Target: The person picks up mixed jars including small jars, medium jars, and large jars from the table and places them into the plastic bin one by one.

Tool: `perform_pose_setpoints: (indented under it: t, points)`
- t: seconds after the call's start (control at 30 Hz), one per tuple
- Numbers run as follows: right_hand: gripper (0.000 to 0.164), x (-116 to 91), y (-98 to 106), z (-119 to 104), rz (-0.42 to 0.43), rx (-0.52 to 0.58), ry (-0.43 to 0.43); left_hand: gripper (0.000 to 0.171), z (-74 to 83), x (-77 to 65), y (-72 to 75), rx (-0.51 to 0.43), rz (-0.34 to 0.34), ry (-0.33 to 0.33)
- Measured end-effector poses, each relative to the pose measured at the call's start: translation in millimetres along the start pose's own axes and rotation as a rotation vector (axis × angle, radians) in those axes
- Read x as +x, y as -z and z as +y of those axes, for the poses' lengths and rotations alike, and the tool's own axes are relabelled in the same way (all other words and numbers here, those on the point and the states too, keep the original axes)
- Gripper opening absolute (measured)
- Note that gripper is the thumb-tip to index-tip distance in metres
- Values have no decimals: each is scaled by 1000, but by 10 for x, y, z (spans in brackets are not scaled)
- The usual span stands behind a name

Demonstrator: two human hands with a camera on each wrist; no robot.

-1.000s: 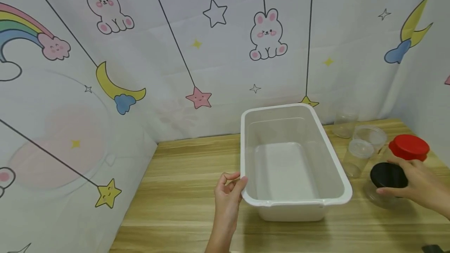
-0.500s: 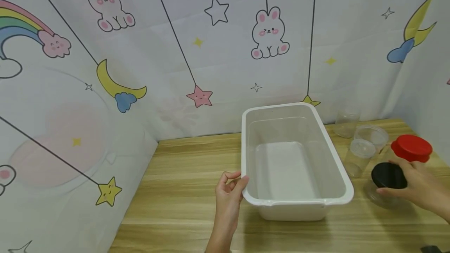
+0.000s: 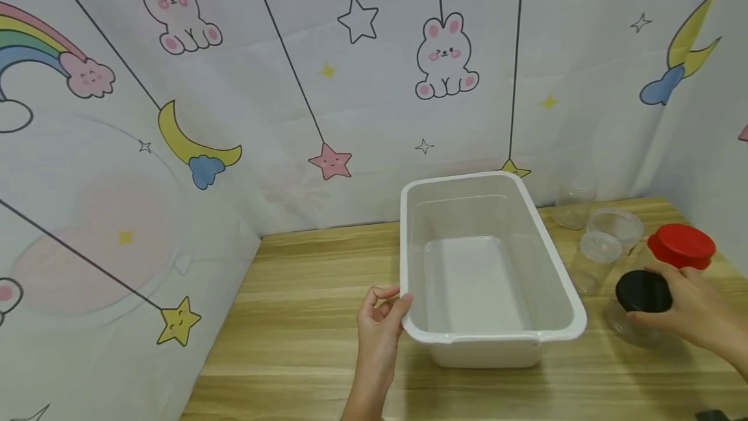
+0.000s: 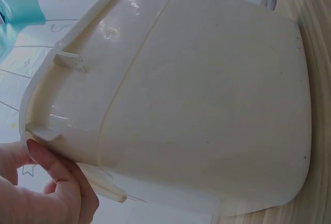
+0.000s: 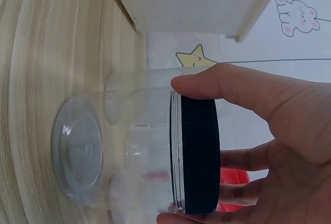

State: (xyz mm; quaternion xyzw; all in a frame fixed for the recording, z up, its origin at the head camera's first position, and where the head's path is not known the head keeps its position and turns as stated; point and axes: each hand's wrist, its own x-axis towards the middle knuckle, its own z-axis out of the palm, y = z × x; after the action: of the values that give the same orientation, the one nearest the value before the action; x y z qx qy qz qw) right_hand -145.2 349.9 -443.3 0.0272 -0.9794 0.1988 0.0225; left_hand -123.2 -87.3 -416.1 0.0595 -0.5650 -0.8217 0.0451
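A white plastic basin (image 3: 473, 278) stands on the wooden table, its inside bare. At its near left corner my left hand (image 3: 381, 317) pinches the rim between thumb and fingers. The left wrist view shows those fingers (image 4: 62, 177) curled under the rim, beside the basin's outer wall (image 4: 207, 89). To the right of the basin, my right hand (image 3: 695, 304) grips the black lid of a clear jar (image 3: 634, 327). In the right wrist view, thumb and fingers span the ribbed black lid (image 5: 200, 154), and the jar's clear base is close to the tabletop.
Behind the held jar stands a jar with a red lid (image 3: 680, 245). Several clear containers, among them a slim jar (image 3: 593, 265) and a wider tub (image 3: 619, 226), cluster at the back right. A patterned curtain (image 3: 362, 109) hangs along the table's back edge.
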Motion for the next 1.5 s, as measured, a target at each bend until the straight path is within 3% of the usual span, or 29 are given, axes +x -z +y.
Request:
perform_pose_setpoints:
  t: [0.87,1.1,1.5]
  points:
    - [92,-64,158,-84,97,-33,24,18,-2,8,2,3,7,3]
    - [88,-73,255,-97,202,-38,119,19,-9,5,3,4,0,-2]
    - [90,-50,461,-155,162,-64,70,18,-8,3,-2,12,3,-7]
